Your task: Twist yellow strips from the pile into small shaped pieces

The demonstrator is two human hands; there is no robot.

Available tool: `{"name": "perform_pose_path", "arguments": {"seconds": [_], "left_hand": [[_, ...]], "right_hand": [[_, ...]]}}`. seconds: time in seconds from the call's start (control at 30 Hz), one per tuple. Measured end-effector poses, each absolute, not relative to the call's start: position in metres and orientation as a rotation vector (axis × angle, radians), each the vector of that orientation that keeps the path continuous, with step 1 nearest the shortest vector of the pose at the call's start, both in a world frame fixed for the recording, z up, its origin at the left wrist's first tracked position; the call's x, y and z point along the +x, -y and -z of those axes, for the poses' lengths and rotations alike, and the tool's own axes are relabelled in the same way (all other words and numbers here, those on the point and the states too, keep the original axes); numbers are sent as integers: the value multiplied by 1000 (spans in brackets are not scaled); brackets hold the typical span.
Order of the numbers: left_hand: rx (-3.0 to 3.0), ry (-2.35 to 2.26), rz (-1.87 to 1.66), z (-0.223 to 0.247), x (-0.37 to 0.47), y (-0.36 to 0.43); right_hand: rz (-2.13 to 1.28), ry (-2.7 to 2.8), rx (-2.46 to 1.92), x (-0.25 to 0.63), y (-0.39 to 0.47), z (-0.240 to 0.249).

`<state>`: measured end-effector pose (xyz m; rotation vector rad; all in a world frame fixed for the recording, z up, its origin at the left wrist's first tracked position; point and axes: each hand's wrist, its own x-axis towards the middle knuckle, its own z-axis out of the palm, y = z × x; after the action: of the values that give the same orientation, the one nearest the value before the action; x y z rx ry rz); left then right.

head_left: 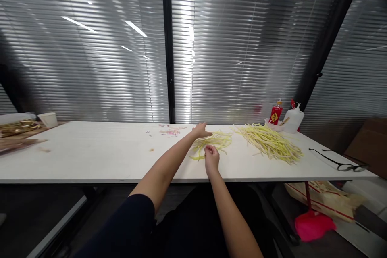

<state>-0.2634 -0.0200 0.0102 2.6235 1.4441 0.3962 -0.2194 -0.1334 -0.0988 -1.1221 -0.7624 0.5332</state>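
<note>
My left hand (200,130) reaches over the far left edge of a small loose pile of thin yellow-green strands (220,140) on the white table. Its fingers look stretched out, with the thumb apart, and I see nothing in them. Nearer to me, my right hand (212,159) is at the front of the same pile, fingers curled together in a pinch. Whatever lies between those fingertips is too small to make out. To the right lies a bigger heap of similar strands (270,143), roughly lined up side by side.
Small reddish bits (171,132) lie at the table's back. At the right stand a red bottle (275,113), a white squeeze bottle (293,120) and black-framed glasses (344,167). A paper cup (48,119) and golden bundles (19,127) are at the left. Blinds (90,68) hang behind.
</note>
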Motion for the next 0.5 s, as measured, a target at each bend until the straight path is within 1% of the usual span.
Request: {"name": "perform_pose_path", "arguments": {"seconds": [0.13,0.23,0.33,0.4,0.5], "left_hand": [[2613,-1404,-363,5,-264,41],[2660,-1327,-451,21,-266,56],[2652,-1068,-553,29,-270,63],[2607,-919,-499,32,-274,62],[2624,-906,-301,37,-279,57]], "right_hand": [[-513,745,-1124,-219,132,101],[-496,720,-1134,-218,131,102],[-492,706,-1150,-217,130,104],[-490,696,-1151,-216,129,105],[-491,677,-1128,-216,128,106]]}}
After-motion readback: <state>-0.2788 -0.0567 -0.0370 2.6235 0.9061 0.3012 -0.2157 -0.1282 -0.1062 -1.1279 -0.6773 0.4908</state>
